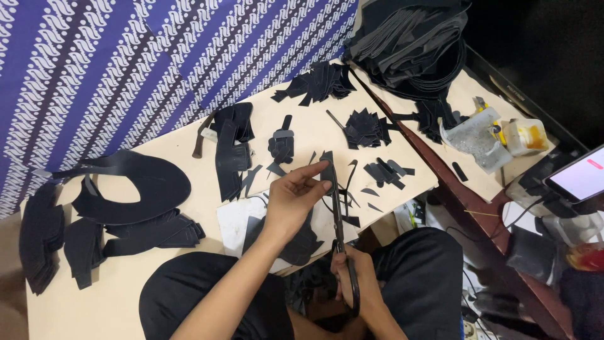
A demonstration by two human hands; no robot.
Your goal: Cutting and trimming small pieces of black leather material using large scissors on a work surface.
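My left hand (294, 200) pinches a small black cut piece (326, 179) by its near edge, holding it above the board. My right hand (353, 282) grips the black handles of long scissors (338, 217), whose blades point away from me and reach the held piece. Below the hands lie a larger black piece (301, 244) and a white sheet (236, 217) on the pale wooden board (126, 286). Small black offcuts (371, 192) are scattered just right of the blades.
Stacks of black cut pieces lie at the left (39, 242), the centre (231, 148) and the far end (319, 82). A big heap of black material (412, 44) sits at the far right. A glue pot (525, 135), a lit phone (579, 176) and blue patterned cloth (113, 63) surround the board.
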